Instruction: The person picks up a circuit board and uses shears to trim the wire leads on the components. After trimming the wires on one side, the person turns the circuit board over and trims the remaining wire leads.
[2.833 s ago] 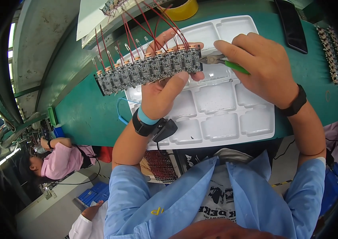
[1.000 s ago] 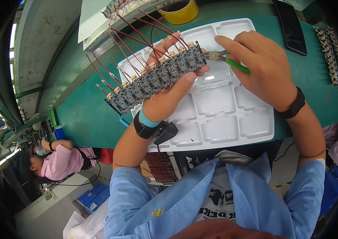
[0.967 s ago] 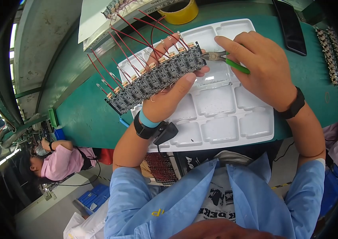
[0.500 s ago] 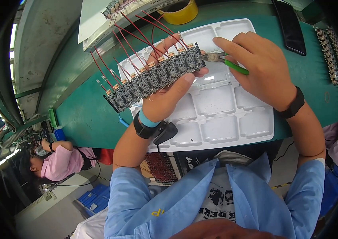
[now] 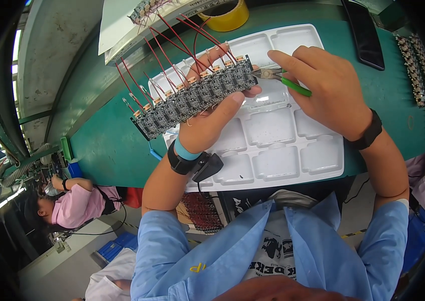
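Observation:
My left hand [image 5: 211, 123] is closed round a long panel of circuit boards [image 5: 192, 100], holding it tilted above a white tray. Several red wires [image 5: 164, 55] with small clear-tipped parts rise from round copper-coloured pieces along the panel's far edge. In my right hand [image 5: 325, 83] is a pair of pliers or cutters [image 5: 296, 86] with green handles, gripped with the index finger stretched along the far side. Its metal jaws touch the panel's right end; whether they bite on it I cannot tell.
The white compartment tray [image 5: 272, 135] lies on a green tabletop [image 5: 117, 135]. Beyond stand a yellow tape roll [image 5: 227, 17] and a white ledge holding another wired board [image 5: 144, 10]. A black phone [image 5: 365, 40] and strips of small parts [image 5: 418, 70] lie right. Another person [image 5: 79, 200] works at left.
The panel and both hands stay almost in place. The red wires have shifted slightly to the right. At the lower left, more of a person in white has come into view.

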